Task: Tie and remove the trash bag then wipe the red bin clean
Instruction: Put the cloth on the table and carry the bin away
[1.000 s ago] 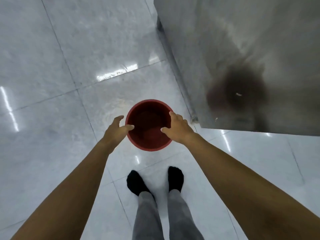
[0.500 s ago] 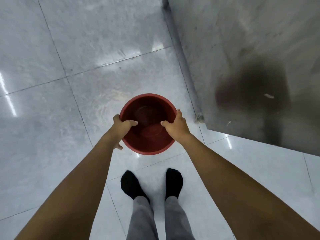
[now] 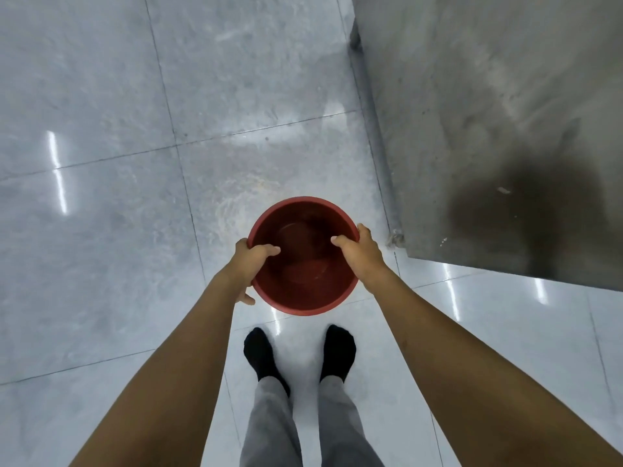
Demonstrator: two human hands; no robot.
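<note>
Nearest the camera, two legs in grey trousers (image 3: pixel 303 429) ended in black socks (image 3: pixel 261 353) planted on the glossy grey tiled floor (image 3: pixel 101 230). Just beyond the toes, the round red plastic bin (image 3: pixel 303 298) was held between both bare arms. The left hand (image 3: pixel 251 261) gripped the left rim, thumb inside and fingers curled outside; the right hand (image 3: pixel 362 254) clasped the right rim likewise. The bin's interior showed no bag; whether its base touched the floor could not be judged. Farther right stood a grey stainless-steel cabinet panel (image 3: pixel 488 112), bearing a dark reflection.
</note>
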